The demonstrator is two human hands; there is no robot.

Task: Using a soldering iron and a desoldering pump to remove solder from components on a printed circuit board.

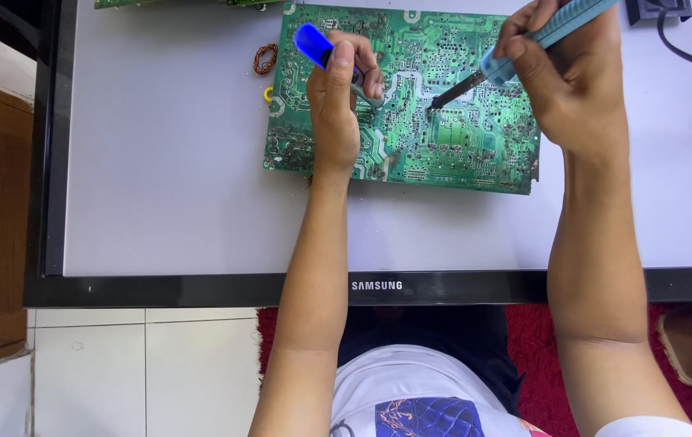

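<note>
1. Green printed circuit board point(410, 105), solder side up, lies flat on the pale face of a black-framed flat screen point(184, 202) laid on its back. Board sits at the far centre, well apart from the near frame edge.
2. Right hand point(572, 73) is closed in a pen-style grip round a light-blue-handled soldering iron point(516, 53). Its dark tip comes down at a slant and meets the board approx. mid-board, right of the white trace outlines.
3. Left hand point(342, 97) is curled shut on a tool w/ a bright blue cap point(311, 40); looks like a desoldering pump, nozzle end hidden by the fingers, so can't tell exactly where it touches. Heel of the hand rests on the board's near-left part.
4. To do this step well (judgement): keep the iron tip on one joint only, steady the wrist, hold the blue tool's nozzle just beside the tip, and keep the left hand pressing the board so it doesn't slide.
5. Nearby: small copper wire coil point(265, 58) and a yellow ring point(268, 95) just off the board's left edge; black cable point(685, 53) at far right.
</note>
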